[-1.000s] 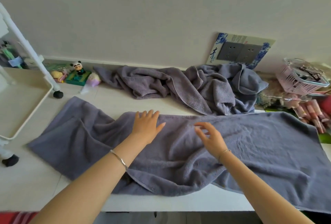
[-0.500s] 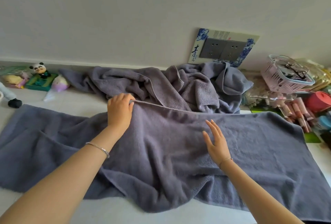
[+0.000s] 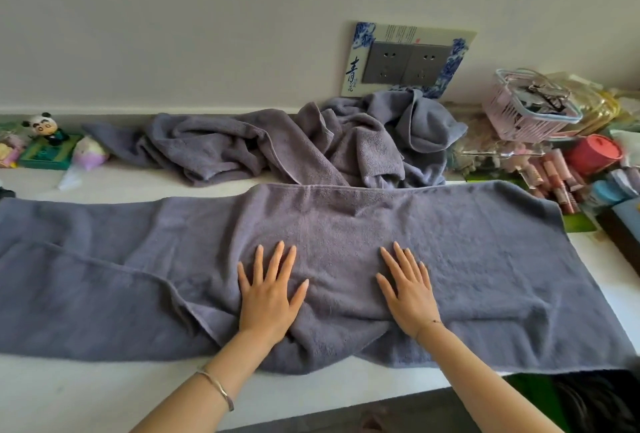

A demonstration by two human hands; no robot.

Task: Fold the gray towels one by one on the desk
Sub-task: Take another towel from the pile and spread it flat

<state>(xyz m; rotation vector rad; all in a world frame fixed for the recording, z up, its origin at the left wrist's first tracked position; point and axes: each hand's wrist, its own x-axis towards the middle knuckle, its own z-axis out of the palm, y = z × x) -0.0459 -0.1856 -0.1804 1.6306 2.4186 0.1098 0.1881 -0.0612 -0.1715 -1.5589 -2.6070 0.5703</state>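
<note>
While the left hand point(image 3: 268, 297) and the right hand point(image 3: 408, 294) press flat, fingers straight and spread, holding nothing, the gray towel point(image 3: 485, 259) under them stretches across the table point(image 3: 104, 394) to both sides, and a crumpled heap of gray towels point(image 3: 294, 148) lies just beyond them.

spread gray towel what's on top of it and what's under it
On the spread gray towel, the left hand and right hand press flat, fingers straight. Under it, the white desk shows only around its edges; anything beneath is covered.
</note>
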